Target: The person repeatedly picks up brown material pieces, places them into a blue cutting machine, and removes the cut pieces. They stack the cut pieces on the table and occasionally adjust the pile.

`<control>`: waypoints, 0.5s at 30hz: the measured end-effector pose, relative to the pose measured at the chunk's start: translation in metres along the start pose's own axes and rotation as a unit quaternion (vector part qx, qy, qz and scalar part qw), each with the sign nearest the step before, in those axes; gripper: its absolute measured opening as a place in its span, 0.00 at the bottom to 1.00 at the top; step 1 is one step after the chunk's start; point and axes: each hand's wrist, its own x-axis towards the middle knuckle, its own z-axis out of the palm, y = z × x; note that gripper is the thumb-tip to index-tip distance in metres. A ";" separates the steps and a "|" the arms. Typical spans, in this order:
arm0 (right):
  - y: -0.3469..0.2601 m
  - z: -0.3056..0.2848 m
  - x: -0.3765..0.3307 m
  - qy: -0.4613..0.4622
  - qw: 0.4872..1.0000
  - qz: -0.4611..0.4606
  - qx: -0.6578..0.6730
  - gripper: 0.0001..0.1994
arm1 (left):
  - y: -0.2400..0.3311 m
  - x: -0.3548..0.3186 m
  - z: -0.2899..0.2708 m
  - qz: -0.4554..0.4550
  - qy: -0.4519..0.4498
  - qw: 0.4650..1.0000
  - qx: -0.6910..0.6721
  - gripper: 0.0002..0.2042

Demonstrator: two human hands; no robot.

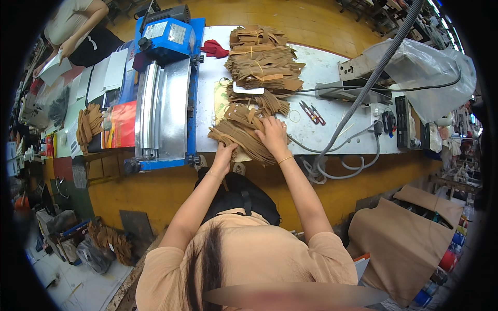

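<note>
A loose bundle of brown leather-like strips [241, 136] lies fanned out at the near edge of the white table. My left hand [225, 155] pinches the strips at their near left side. Over their right side my right hand [273, 136] is curled, thumb toward the middle; its fingertips are partly hidden among the strips. Just beyond are more strips [272, 103], partly under a small white card [249, 90]. Farther back sit larger bundles [259, 66] of the same strips, bound with yellow bands.
A blue machine with metal rollers [150, 111] stands left of my hands. Two thread snips [313, 114] lie to the right, near a grey hose [363, 85] and cables. A red cloth [214, 48] lies at the back. Another person [78, 26] is at far left.
</note>
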 end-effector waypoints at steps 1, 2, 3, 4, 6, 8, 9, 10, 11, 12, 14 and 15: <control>-0.003 -0.001 -0.002 0.009 1.000 -0.002 -0.022 0.22 | 0.003 -0.003 -0.006 0.000 -0.018 1.000 0.023 0.17; -0.006 -0.004 -0.003 0.039 0.999 -0.002 -0.007 0.22 | 0.008 -0.007 -0.012 -0.001 -0.032 0.999 0.041 0.18; -0.010 -0.007 -0.004 0.064 0.998 0.003 -0.003 0.22 | 0.011 -0.011 -0.015 -0.010 -0.036 0.997 0.068 0.19; -0.014 -0.011 -0.004 0.080 0.997 0.015 -0.013 0.22 | 0.015 -0.016 -0.017 0.007 -0.056 0.995 0.087 0.19; -0.025 -0.020 -0.005 0.081 0.994 0.016 0.072 0.22 | 0.024 -0.028 -0.020 0.027 -0.075 0.987 0.137 0.21; -0.038 -0.028 -0.010 0.012 0.978 0.037 0.203 0.22 | 0.031 -0.039 -0.017 0.048 -0.080 0.975 0.200 0.23; -0.048 -0.029 -0.014 -0.052 0.952 0.053 0.297 0.23 | 0.033 -0.044 -0.015 0.071 -0.091 0.968 0.223 0.24; -0.058 -0.029 -0.018 -0.116 0.908 0.073 0.397 0.23 | 0.035 -0.049 -0.012 0.096 -0.083 0.956 0.264 0.25; -0.067 -0.028 -0.022 -0.103 0.927 0.018 0.360 0.22 | 0.036 -0.054 -0.009 0.135 -0.082 0.942 0.297 0.26; -0.071 -0.028 -0.027 -0.095 0.933 -0.015 0.347 0.23 | 0.036 -0.059 -0.006 0.146 -0.075 0.929 0.332 0.27; -0.078 -0.022 -0.027 -0.145 0.886 0.081 0.432 0.24 | 0.040 -0.069 -0.004 0.153 -0.125 0.935 0.293 0.28; -0.076 -0.021 -0.027 -0.154 0.862 0.112 0.470 0.23 | 0.043 -0.074 -0.004 0.115 -0.142 0.953 0.241 0.28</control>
